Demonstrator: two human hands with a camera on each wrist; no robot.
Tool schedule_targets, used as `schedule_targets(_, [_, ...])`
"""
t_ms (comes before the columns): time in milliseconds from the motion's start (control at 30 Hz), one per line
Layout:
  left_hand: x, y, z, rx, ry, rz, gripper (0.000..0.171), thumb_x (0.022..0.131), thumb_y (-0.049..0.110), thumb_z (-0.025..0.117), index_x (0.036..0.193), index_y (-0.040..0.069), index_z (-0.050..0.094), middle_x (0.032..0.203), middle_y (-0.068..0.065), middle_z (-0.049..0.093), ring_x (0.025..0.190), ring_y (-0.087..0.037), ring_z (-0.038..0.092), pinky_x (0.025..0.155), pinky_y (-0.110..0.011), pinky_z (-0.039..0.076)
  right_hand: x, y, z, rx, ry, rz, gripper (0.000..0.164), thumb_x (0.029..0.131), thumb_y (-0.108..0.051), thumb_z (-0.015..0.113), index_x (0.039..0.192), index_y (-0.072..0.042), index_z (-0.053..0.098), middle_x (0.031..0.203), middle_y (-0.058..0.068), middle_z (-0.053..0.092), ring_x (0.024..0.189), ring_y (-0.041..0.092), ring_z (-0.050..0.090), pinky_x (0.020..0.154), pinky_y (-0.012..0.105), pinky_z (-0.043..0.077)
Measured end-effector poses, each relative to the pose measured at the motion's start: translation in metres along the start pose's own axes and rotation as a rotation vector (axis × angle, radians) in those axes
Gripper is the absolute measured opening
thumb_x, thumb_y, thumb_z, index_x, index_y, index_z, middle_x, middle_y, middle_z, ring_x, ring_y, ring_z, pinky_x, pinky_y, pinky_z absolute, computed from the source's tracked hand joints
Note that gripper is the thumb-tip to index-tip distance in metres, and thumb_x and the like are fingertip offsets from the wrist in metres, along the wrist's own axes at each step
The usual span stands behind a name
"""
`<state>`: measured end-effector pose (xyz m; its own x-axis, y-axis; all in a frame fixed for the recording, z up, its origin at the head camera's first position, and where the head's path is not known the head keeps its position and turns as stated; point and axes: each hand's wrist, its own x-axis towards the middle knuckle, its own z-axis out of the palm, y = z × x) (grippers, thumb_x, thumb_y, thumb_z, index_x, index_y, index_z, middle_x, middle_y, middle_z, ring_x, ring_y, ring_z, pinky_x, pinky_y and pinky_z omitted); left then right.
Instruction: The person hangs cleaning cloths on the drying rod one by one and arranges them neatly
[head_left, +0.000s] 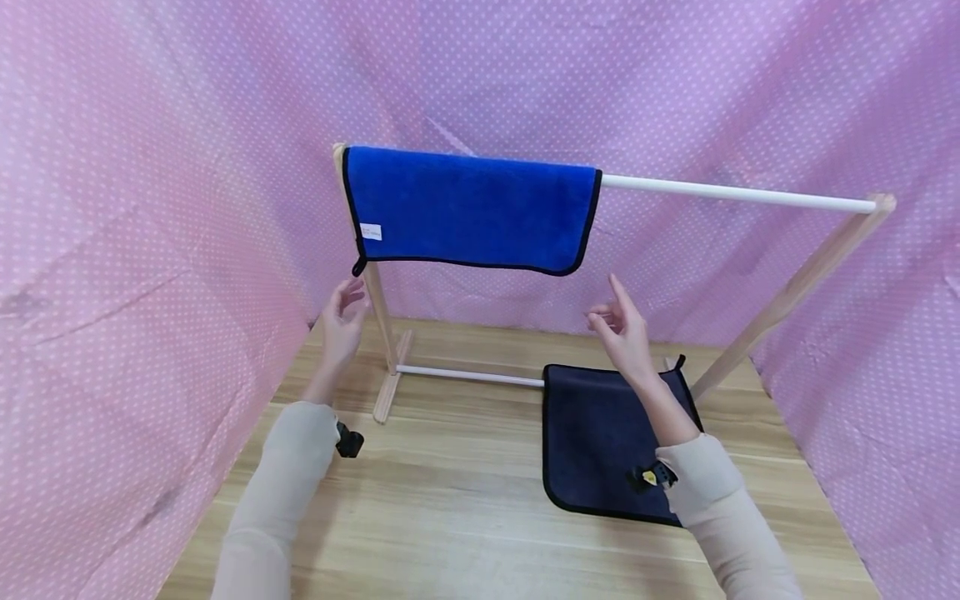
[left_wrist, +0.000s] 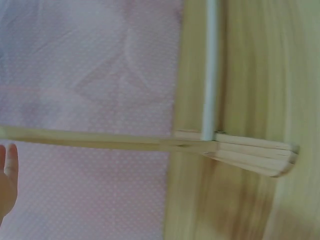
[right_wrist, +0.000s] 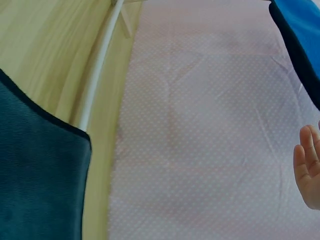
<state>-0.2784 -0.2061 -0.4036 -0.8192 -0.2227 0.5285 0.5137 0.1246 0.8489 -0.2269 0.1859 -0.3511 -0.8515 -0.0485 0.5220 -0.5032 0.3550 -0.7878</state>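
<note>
A blue towel with black edging hangs over the left part of the rack's white top rail, its small white label at the left. Just below the towel's lower left corner and black loop is my left hand, fingers loosely bent around nothing, near the wooden post. My right hand is below and right of the towel's lower right corner, index finger extended and holding nothing. Under the right forearm lies a dark grey towel with black edging, partly covered by that arm.
The wooden rack has a right post, a left foot and a white lower rail, whose right end goes behind the dark towel. Pink dotted cloth surrounds the wood-grain table at the back and sides.
</note>
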Motion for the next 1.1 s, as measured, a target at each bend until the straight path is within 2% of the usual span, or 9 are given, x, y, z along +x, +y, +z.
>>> schedule_targets(167, [-0.010,0.002,0.007,0.162,-0.094,0.096,0.045,0.081,-0.016,0.053,0.124,-0.017,0.039,0.124,-0.035,0.042,0.109,-0.048,0.045,0.081,-0.037,0.048,-0.011,0.013,-0.003,0.026,-0.020,0.037,0.062,0.086,0.007,0.054,0.141,0.005,0.024,0.090,0.033,0.059,0.068,-0.002,0.057,0.065,0.009,0.043])
schedule_targets(233, [-0.012,-0.001,0.008,0.224,-0.127,0.119,0.049,0.081,-0.015,0.054,0.127,-0.015,0.036,0.126,-0.035,0.040,0.111,-0.048,0.044,0.083,-0.050,0.046,-0.015,0.018,-0.005,0.029,-0.026,0.052,0.063,0.086,0.007,0.054,0.141,0.004,0.024,0.087,0.024,0.062,0.068,0.004,0.058,0.064,0.009,0.044])
schedule_targets(333, [-0.010,-0.017,0.008,0.285,-0.153,0.153,0.056,0.081,-0.013,0.056,0.132,-0.013,0.033,0.126,-0.036,0.039,0.113,-0.049,0.042,0.085,-0.060,0.041,-0.022,0.025,-0.006,0.055,-0.046,0.079,0.063,0.087,0.006,0.054,0.142,0.003,0.023,0.088,0.017,0.063,0.069,0.009,0.060,0.064,0.011,0.045])
schedule_targets(500, [-0.002,-0.051,0.005,0.395,-0.170,0.230,0.063,0.080,-0.008,0.060,0.135,-0.010,0.030,0.131,-0.034,0.037,0.113,-0.048,0.042,0.085,-0.058,0.042,-0.033,0.037,-0.007,0.117,-0.077,0.100,0.063,0.087,0.009,0.052,0.142,0.005,0.022,0.094,0.037,0.054,0.071,0.006,0.060,0.068,0.012,0.048])
schedule_targets(567, [-0.001,-0.055,0.005,0.440,-0.175,0.265,0.063,0.080,-0.009,0.060,0.135,-0.011,0.030,0.130,-0.035,0.038,0.110,-0.049,0.045,0.085,-0.057,0.042,-0.038,0.041,-0.007,0.119,-0.089,0.094,0.062,0.086,0.011,0.051,0.140,0.007,0.023,0.093,0.038,0.054,0.071,0.002,0.060,0.068,0.012,0.048])
schedule_targets(633, [0.000,-0.059,0.005,0.492,-0.178,0.305,0.065,0.079,-0.009,0.061,0.136,-0.008,0.029,0.127,-0.036,0.041,0.094,-0.047,0.052,0.083,-0.056,0.043,-0.043,0.046,-0.007,0.120,-0.104,0.086,0.060,0.085,0.012,0.051,0.139,0.010,0.024,0.092,0.038,0.054,0.071,-0.001,0.059,0.068,0.012,0.048])
schedule_targets(800, [0.002,-0.063,0.004,0.569,-0.177,0.364,0.064,0.080,-0.009,0.059,0.136,0.003,0.031,0.107,-0.036,0.052,0.063,-0.039,0.053,0.065,-0.052,0.047,-0.054,0.058,-0.008,0.121,-0.179,0.054,0.055,0.084,0.014,0.052,0.135,0.014,0.029,0.092,0.040,0.054,0.072,-0.001,0.058,0.067,0.011,0.047])
schedule_targets(933, [0.003,-0.064,0.004,0.577,-0.171,0.367,0.063,0.080,-0.013,0.056,0.135,0.006,0.032,0.094,-0.036,0.054,0.074,-0.044,0.056,0.062,-0.053,0.048,-0.062,0.065,-0.010,0.108,-0.264,0.095,0.054,0.086,0.011,0.051,0.136,0.011,0.031,0.095,0.036,0.055,0.077,-0.002,0.057,0.069,0.012,0.046])
schedule_targets(1100, [0.003,-0.067,0.005,0.592,-0.167,0.384,0.063,0.080,-0.015,0.054,0.134,0.008,0.031,0.087,-0.033,0.053,0.069,-0.043,0.054,0.058,-0.051,0.047,-0.073,0.072,-0.013,0.064,-0.321,0.154,0.053,0.087,0.006,0.053,0.135,0.011,0.032,0.099,0.031,0.057,0.081,0.005,0.057,0.070,0.013,0.046])
